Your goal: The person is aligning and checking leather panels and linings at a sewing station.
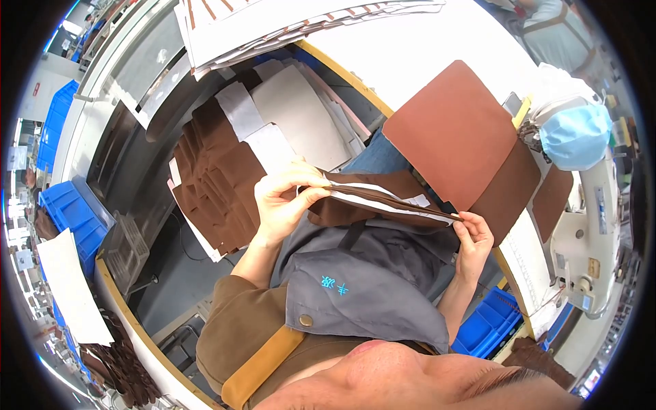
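Note:
Over my lap, a folded brown fabric piece (389,201) with white strips along its edges is stretched between my two hands. My left hand (283,198) is closed, pinching the piece's left end between thumb and fingers. At the other end, the fingertips of my right hand (474,239) grip a corner, also closed. The layers run nearly parallel and tilt slightly down to the right. Part of the brown cloth hangs below the left hand, over the grey apron (369,287). Just beyond my right hand lies a flat reddish-brown sheet (454,133) on the white table.
Stacked brown pieces (219,181) and white sheets (294,102) lie beyond my left hand. A white sewing machine (591,232) stands at the right, with a light blue face mask (577,137) by it. Blue bins (488,321) (75,215) sit on both sides.

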A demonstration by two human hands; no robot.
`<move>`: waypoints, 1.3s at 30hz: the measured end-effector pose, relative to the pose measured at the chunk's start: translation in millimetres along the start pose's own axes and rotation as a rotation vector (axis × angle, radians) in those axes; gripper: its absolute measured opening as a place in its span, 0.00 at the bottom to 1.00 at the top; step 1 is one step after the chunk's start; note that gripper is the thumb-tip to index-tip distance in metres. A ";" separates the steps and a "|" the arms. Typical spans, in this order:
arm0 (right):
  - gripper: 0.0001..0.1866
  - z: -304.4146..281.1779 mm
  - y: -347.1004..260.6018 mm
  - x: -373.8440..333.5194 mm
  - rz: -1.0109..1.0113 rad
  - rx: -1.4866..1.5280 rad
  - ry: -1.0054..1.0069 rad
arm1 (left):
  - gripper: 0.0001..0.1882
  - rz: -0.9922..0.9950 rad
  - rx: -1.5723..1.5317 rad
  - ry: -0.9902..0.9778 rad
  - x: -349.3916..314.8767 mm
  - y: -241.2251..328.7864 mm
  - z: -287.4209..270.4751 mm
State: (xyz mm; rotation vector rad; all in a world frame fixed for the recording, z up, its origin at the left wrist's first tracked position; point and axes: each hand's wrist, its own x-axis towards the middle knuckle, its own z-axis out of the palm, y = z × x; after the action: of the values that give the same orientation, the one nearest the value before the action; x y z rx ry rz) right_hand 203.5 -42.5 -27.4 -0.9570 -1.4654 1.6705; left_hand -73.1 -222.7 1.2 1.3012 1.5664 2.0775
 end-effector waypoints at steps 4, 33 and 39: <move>0.10 -1.1 0.2 -1.1 -0.001 0.016 0.002 | 0.06 -0.025 -0.008 0.012 0.7 3.1 1.1; 0.05 28.5 -38.9 -5.2 0.049 -0.105 -0.179 | 0.01 -0.210 -0.208 0.161 -5.7 -20.4 -16.0; 0.07 32.9 -43.8 -6.7 0.098 -0.149 -0.189 | 0.03 -0.189 -0.182 0.176 -4.4 -33.5 -23.6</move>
State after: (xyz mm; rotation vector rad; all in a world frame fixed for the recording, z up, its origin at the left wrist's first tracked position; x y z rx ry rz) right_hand 179.4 -59.1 19.4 -0.9858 -1.7121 1.7826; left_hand -98.8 -227.5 -30.6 0.8950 1.4621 2.2021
